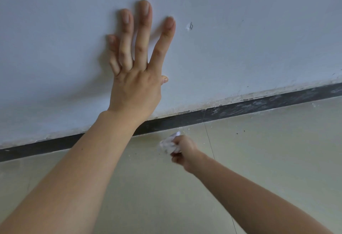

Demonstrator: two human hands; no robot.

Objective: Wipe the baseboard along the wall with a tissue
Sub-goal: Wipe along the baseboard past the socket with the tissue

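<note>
Head view: a person's right hand (183, 152), blurred, closes its curled fingers around a crumpled white tissue (169, 144), which bulges from the fist on the side facing the dark baseboard (240, 109). The wad sits just short of that strip, over the pale tiled floor (268, 169); whether it touches the tiles cannot be told. Beyond the grip and to its right, the baseboard carries whitish smears. Above the grip, the left hand (135, 85) presses flat against the grey wall (259, 30), fingers straight and spread, holding nothing. Crumbs dot the floor close around the fist, beside a thin tile seam (209, 139).
</note>
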